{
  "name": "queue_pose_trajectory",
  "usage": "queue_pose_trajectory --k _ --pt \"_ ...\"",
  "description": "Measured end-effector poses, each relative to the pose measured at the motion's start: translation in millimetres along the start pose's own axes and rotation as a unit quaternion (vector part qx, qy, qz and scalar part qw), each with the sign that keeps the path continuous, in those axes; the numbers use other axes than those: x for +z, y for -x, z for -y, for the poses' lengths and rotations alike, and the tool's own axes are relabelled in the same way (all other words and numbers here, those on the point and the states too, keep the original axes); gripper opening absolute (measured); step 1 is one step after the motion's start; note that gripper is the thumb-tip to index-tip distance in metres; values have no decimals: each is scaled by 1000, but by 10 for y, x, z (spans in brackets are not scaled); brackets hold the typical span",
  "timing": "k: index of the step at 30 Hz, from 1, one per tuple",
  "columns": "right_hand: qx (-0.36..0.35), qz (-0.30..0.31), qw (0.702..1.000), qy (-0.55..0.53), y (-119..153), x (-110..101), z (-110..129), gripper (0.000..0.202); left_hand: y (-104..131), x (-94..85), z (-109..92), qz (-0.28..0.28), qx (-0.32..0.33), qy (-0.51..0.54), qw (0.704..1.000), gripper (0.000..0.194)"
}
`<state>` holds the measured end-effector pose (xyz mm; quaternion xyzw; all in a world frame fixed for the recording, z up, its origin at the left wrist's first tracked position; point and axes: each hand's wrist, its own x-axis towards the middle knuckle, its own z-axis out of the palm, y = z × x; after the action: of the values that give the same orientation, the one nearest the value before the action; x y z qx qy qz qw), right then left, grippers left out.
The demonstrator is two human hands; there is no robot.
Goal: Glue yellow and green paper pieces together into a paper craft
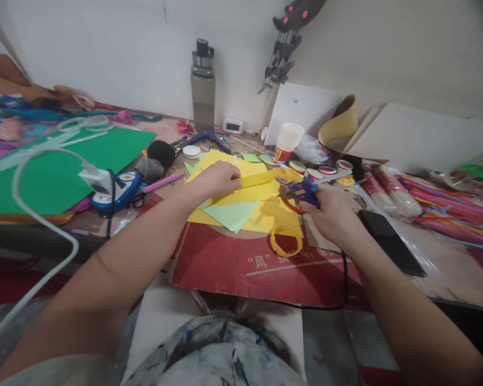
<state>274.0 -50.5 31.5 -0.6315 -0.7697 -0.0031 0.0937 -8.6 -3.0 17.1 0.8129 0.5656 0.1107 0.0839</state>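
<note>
- Head view: the left hand (217, 179) has its fingers closed together on the near end of a yellow strip (260, 179), which slants up to the right above yellow paper (197, 187).
- The right hand (335, 212) is wrapped round a blue glue gun (304, 192), a pale glue stick (334, 177) jutting from its back; the strip's far end lies close by the gun, and whether they touch I cannot tell.
- Nearest in the way: a pale green sheet (234, 214) on the yellow paper below the strip, and a yellow ring (285, 241) partly over the front edge of that paper and partly on red cardboard (225, 273).
- Crowding the right side of the tabletop: a black phone (390, 241) beside the right wrist, clear packets (390, 187) and coloured pipe cleaners (459, 206).
- Behind the hands: small round tubs (314, 173), stacked paper cups (288, 138), a small white clock (233, 126) and an upright bottle (203, 96) near the wall.
- Left of the left hand: a pink pen (163, 183), a black pompom (161, 154), a blue power strip (118, 193) with a plug in it, and a large green sheet (121, 150); a white cable (18, 187) loops down in front.
</note>
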Motion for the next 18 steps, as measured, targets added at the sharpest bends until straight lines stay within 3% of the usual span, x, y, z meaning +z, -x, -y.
queue_pose_trajectory --k 10,18 --pt "9 23 999 -31 20 -47 71 34 -9 5 16 -2 -2 8 1000 25" --pt "-11 -7 1000 21 -31 -24 1 26 -14 14 28 -6 12 1 1000 26"
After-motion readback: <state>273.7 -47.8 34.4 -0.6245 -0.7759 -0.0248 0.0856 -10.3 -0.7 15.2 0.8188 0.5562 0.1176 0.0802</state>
